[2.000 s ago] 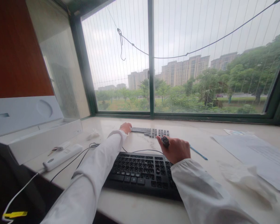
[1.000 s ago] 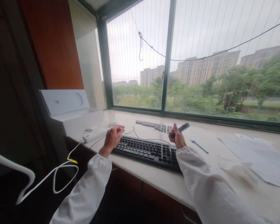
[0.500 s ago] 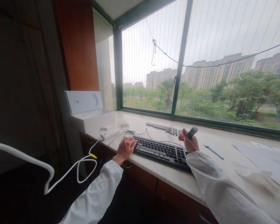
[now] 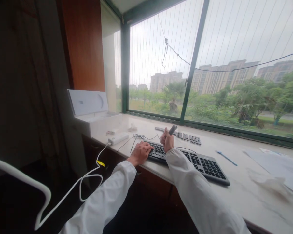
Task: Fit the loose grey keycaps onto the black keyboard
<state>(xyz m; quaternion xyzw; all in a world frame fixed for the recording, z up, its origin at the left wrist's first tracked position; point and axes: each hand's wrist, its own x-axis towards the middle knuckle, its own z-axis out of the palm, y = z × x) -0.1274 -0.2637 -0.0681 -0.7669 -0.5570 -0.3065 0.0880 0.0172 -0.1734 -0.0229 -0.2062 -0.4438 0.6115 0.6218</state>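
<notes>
The left hand (image 4: 142,152) rests flat, fingers spread, on the black keyboard (image 4: 197,161); the right hand (image 4: 167,141) grips a slim dark tool (image 4: 172,129) upright.

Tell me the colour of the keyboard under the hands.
Black, keyboard; the head view shows it clearly.

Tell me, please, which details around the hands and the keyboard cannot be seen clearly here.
Head view:
- Dark tool in right hand: too small to identify.
- Black keyboard: left end hidden by both hands.
- Left hand: fingertips too small to see.
- Loose keys: legends unreadable.
</notes>
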